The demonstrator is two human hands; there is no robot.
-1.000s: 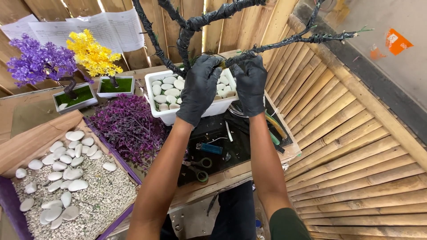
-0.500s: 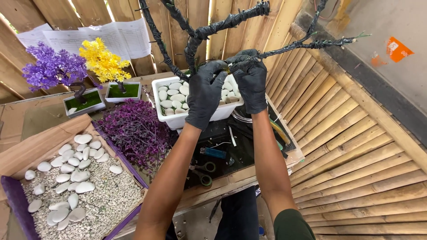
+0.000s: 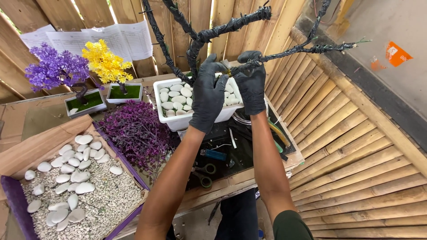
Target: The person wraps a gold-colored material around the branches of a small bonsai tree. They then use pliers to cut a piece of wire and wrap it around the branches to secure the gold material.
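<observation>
While both gloved hands work at the fork of a black-wrapped artificial tree frame (image 3: 200,38), the head view lists as follows. Left hand (image 3: 209,95): black glove, fingers curled about the trunk just above the pot. Right hand (image 3: 251,82): black glove, closed on the base of the long right-hand branch (image 3: 307,50).

Progress, as judged: trunk and branches are fully wrapped and seated in the white rectangular pot (image 3: 178,121), which is filled with white pebbles; no foliage is on the branches yet, so leafing remains.

Other containers:
- cardboard tray (image 3: 42,144) holding fine gravel and loose white pebbles;
- two small white pots, one with a finished purple tree (image 3: 55,71), one with a yellow tree (image 3: 104,62).

Loose purple foliage (image 3: 135,131), scissors (image 3: 202,175) and a lighter (image 3: 213,154) lie on the tabletop (image 3: 249,171).
</observation>
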